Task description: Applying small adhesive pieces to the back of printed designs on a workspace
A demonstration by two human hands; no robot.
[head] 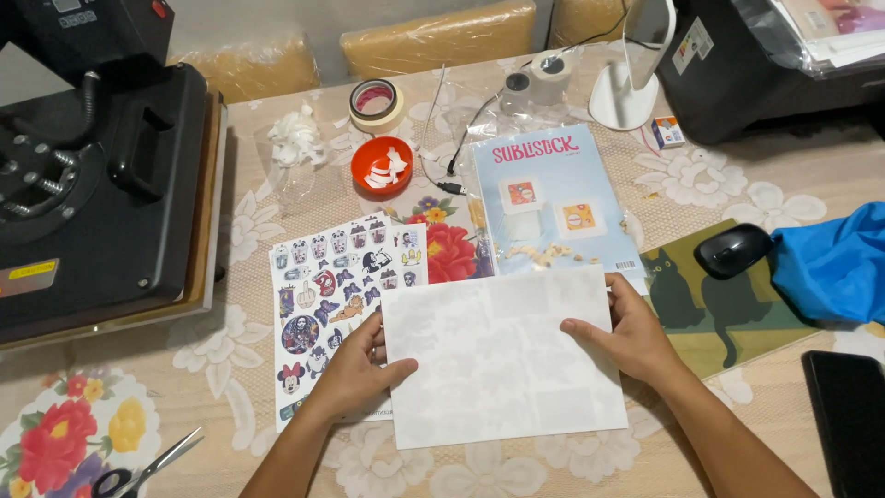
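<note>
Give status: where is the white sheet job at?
Done: printed sticker sheet lies flat on the table. In hand: left hand and right hand hold the white sheet by its edges. Left: scissors untouched, heat press unloaded.

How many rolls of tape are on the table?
3. One beige tape roll lies flat behind the red bowl. Two white rolls stand side by side near the lamp base. Others may be hidden.
</note>
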